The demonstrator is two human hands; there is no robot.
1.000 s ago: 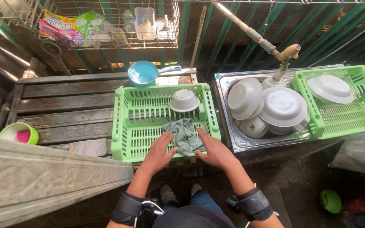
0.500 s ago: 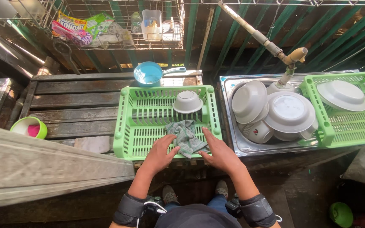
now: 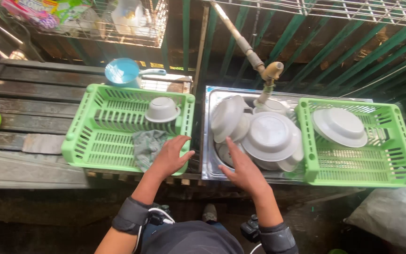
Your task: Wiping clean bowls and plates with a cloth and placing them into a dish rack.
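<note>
Head view, left hand: the left hand (image 3: 169,157) lies flat on the near right corner of the green basket (image 3: 86,141), fingers loosely spread, touching the edge of the grey cloth (image 3: 145,146) but pinching nothing.
Head view, right hand: big change here, half a second ago both hands were on the cloth; now the right hand (image 3: 243,170) has left it and crossed over the steel sink (image 3: 208,155), fingers straight and close together, tips just at the stacked grey bowls (image 3: 269,137), nothing gripped.
Cloth: crumpled inside the left basket, at its near side, as before.
Upturned bowl: a grey bowl (image 3: 162,109) sits upside down at the far side of that same basket, unmoved.
Right side: a second green basket (image 3: 402,146) holds one overturned grey plate (image 3: 339,127).
Above the sink: a tap (image 3: 272,71) hangs over the dishes.
Behind: a blue scoop (image 3: 122,71) on the wooden bench (image 3: 34,94).
</note>
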